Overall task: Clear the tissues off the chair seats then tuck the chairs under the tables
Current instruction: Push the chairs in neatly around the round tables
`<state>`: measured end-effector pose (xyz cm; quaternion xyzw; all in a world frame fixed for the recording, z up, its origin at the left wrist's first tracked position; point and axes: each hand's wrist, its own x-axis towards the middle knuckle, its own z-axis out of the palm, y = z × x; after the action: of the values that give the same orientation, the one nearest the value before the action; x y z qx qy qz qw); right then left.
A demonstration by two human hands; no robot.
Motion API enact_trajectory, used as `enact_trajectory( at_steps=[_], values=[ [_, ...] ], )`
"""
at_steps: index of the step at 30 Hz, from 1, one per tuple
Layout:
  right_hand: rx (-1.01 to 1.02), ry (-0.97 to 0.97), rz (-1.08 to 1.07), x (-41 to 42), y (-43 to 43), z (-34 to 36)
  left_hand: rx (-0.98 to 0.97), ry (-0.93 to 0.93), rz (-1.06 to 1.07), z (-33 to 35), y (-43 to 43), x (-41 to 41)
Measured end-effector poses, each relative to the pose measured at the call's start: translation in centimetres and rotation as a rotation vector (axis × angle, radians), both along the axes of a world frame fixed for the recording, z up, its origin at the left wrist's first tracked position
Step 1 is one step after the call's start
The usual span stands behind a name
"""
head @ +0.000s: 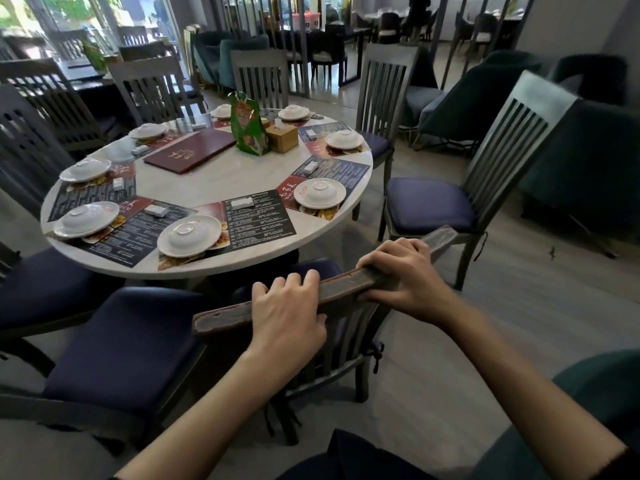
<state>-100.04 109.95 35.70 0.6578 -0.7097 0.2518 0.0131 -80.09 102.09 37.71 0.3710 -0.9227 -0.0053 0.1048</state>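
Both hands gripped the top rail of a grey slatted chair (pixel 332 292): the left hand (pixel 287 310) had its fingers (pixel 294 282) curled over the rail near its left end, and the right hand (pixel 401 271) was closed around it further right. The chair's blue seat reached partly under the edge of the round white desk (pixel 207 188). No tissues showed on the seats in view. A second chair (pixel 114 348) stood just left of it with its cushion clear of the desk, and a third (pixel 450 199) stood to the right, pulled out and angled away. The desk carried printed placemats (pixel 256 216), upturned bowls on plates (pixel 188 235), a red menu (pixel 190 150), a green card stand (pixel 247 124) and a wooden tissue box (pixel 282 136) near the middle. More slatted chairs ringed the far side. The floor (pixel 519 306) was pale grey. Green upholstered armchairs (pixel 588 154) stood to the right, and further tables and chairs filled the dim room toward the windows (pixel 69 15) at the back left.
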Motion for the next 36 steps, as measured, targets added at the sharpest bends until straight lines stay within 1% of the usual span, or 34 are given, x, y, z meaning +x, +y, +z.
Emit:
enact_trajectory(
  at_steps=[2,5,9,12,15,17,19,21,22,23,25,29,31,34,36],
  values=[
    [0.055,-0.017,-0.022,0.0,0.0,0.7,0.004,-0.043,-0.014,0.1,0.2,-1.0],
    [0.146,0.087,-0.107,1.0,0.6,1.0,0.021,-0.1,0.002,0.1,0.5,-0.9],
    [0.151,0.186,-0.147,2.1,1.0,0.0,0.049,-0.178,-0.01,0.2,0.5,-0.4],
    [0.102,0.252,-0.154,1.8,0.9,-0.4,0.144,-0.225,-0.062,0.6,-0.1,-0.5],
    [0.125,0.301,-0.058,0.2,0.8,-0.3,0.288,-0.293,-0.156,1.6,-0.9,-0.5],
    [0.216,0.275,0.042,-1.3,0.2,1.1,0.413,-0.363,-0.239,2.9,-2.0,-0.9],
    [0.321,0.177,0.125,-2.7,-0.8,2.6,0.549,-0.437,-0.335,4.0,-3.7,-1.6],
    [0.379,0.058,0.154,-4.0,-1.8,3.5,0.645,-0.482,-0.428,4.7,-5.4,-2.9],
    [0.386,0.005,0.146,-4.8,-2.3,3.7,0.675,-0.464,-0.473,4.9,-6.0,-3.6],
    [0.38,-0.026,0.121,-5.8,-2.7,4.0,0.679,-0.425,-0.508,4.9,-6.6,-4.4],
    [0.349,-0.04,0.063,-8.2,-3.8,4.7,0.616,-0.349,-0.524,4.7,-7.9,-6.3],
    [0.289,0.061,-0.008,-15.2,-5.7,4.2,0.405,-0.267,-0.437,3.3,-9.9,-10.9],
    [0.269,0.114,-0.068,-19.5,-6.1,3.0,0.33,-0.211,-0.411,2.3,-10.7,-14.6],
    [0.271,0.182,-0.14,-26.4,-6.4,0.6,0.157,-0.146,-0.361,0.1,-11.0,-21.8],
    [0.32,0.19,-0.164,-31.1,-6.5,-0.5,0.162,-0.06,-0.314,-1.2,-10.8,-26.2]
  ],
)
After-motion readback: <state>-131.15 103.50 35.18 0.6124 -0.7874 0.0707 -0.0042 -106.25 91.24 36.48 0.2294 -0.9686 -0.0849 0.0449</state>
